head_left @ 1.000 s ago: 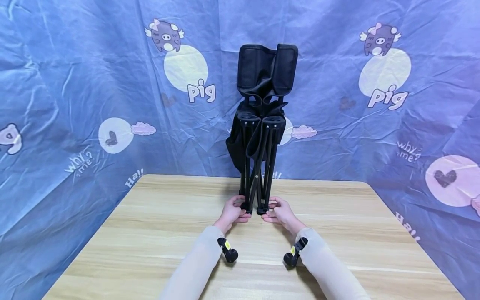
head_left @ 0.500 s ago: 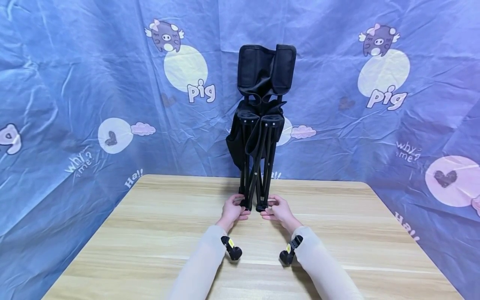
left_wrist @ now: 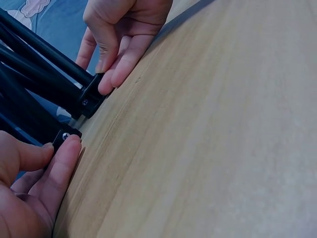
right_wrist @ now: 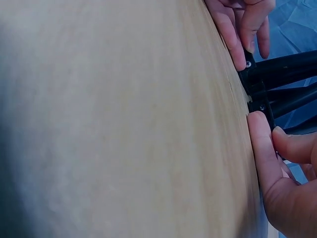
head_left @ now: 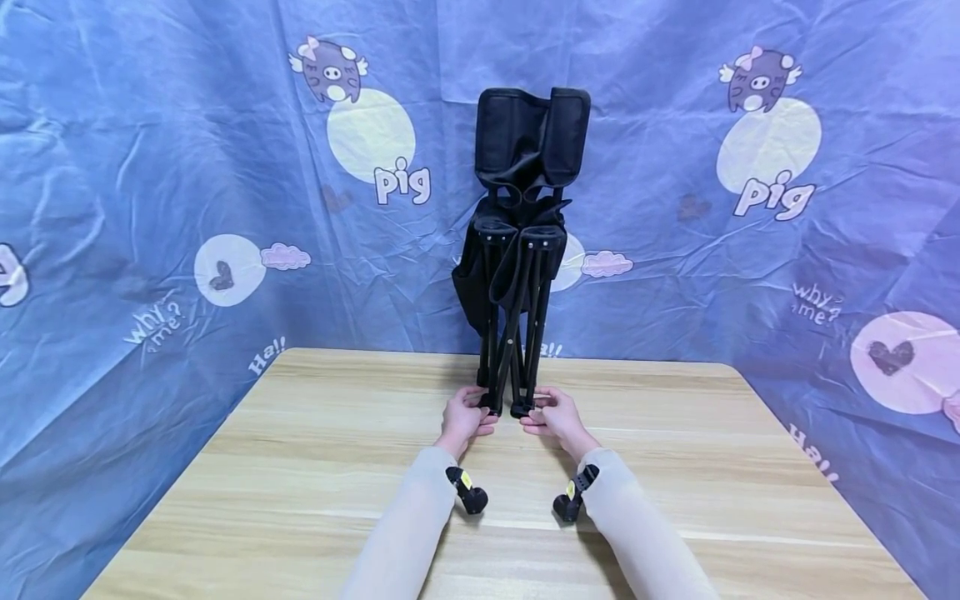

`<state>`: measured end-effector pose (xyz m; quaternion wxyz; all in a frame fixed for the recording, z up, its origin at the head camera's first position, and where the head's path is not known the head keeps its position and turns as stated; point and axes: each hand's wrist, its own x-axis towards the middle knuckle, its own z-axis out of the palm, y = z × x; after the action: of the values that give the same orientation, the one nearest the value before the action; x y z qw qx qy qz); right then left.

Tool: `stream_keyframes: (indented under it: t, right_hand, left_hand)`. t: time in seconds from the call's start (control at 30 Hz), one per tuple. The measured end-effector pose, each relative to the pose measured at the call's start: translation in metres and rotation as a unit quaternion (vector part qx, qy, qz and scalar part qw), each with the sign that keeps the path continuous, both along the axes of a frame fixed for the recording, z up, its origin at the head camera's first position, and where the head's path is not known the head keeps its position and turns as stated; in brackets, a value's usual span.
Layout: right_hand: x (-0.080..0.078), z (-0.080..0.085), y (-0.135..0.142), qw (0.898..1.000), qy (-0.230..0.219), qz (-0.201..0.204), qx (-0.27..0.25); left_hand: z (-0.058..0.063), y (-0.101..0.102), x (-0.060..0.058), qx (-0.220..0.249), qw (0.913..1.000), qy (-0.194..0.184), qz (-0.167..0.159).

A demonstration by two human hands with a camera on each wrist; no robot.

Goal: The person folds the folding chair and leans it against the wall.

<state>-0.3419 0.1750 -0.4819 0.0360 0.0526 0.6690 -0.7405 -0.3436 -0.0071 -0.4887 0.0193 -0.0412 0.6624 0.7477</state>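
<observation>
Upright on the table stands a black folding chair (head_left: 498,137), bunched closed, its fabric gathered at the top and its thin legs (head_left: 504,358) crossing below. Low at its left side, my left hand (head_left: 459,419) pinches a black plastic foot (left_wrist: 60,140) between thumb and fingers. My right hand (head_left: 561,419) mirrors it, with the thumb pressed on the right foot (left_wrist: 90,102) and fingers beneath, close to the tabletop. From the right wrist view, both feet sit close together with a narrow gap. The chair's rear legs are partly hidden behind the front ones.
The pale wooden table (head_left: 300,500) reaches back to a blue printed curtain (head_left: 225,150) that hangs behind and on both sides. Each sleeved wrist carries a small black camera, the left wrist camera (head_left: 472,498) and the right wrist camera (head_left: 567,507).
Both hands have shifted slightly farther back along the table with the chair's feet. The chair's right half has drawn a little leftward, so the bundle looks narrower.
</observation>
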Motion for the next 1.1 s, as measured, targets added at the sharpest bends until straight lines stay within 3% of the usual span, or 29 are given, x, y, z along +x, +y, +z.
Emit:
stream_keyframes:
  t: [0.3,0.6,0.97,1.1]
  right_hand:
    - [-0.0021,0.0003,-0.0009,1.0,0.003,-0.008,0.003]
    - [-0.0049,0.001,-0.0012,0.999,-0.008,-0.027,0.017]
    - [-0.0058,0.0042,-0.0057,0.998,-0.019,-0.049,0.025]
    - [-0.0065,0.0035,-0.0055,0.998,-0.021,-0.056,0.032]
  left_hand:
    - [-0.0032,-0.0002,-0.0033,0.008,0.9998,0.012,0.017]
    - [-0.0015,-0.0035,-0.0051,0.054,0.9984,0.008,0.011]
    - [0.0034,-0.0042,-0.001,0.04,0.9992,0.005,0.006]
    - [-0.0045,-0.0017,-0.0077,0.034,0.9994,0.005,0.007]
